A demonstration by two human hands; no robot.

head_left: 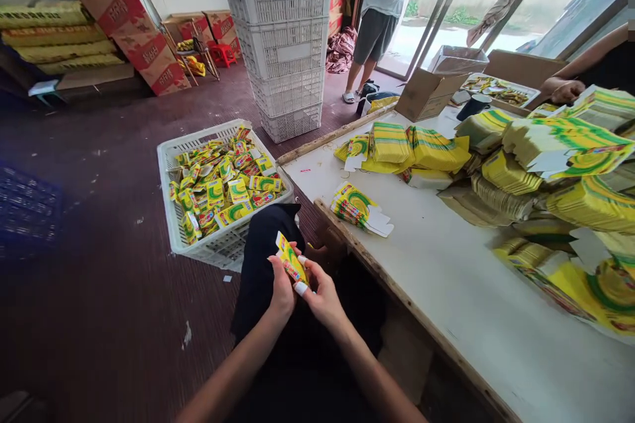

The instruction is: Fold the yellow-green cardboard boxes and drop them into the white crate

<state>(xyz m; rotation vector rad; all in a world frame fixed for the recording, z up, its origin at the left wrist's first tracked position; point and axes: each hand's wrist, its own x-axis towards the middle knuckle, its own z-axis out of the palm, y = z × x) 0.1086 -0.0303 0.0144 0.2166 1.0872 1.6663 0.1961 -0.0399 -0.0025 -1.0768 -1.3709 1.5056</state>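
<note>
"Beside the table (421, 264), what is being held?"

"One yellow carton (292, 263), just off the table's near edge. The left hand (282, 291) and the right hand (321, 291) are both curled nearly closed about it."

"How much seems finished?"

"A good share, I judge: left of the table, the white basket (223, 248) carries a heap of small cartons (215, 193) that look made up. Plenty seems left: flat carton stacks (391, 143) crowd the table's far side, and a loose bunch (354, 201) lies by its near edge."

"What can't you make out?"

"The held carton's underside, which the hands hide; the heap's depth; and what another person's hand (568, 91) is doing across the table, behind stacks."
</note>
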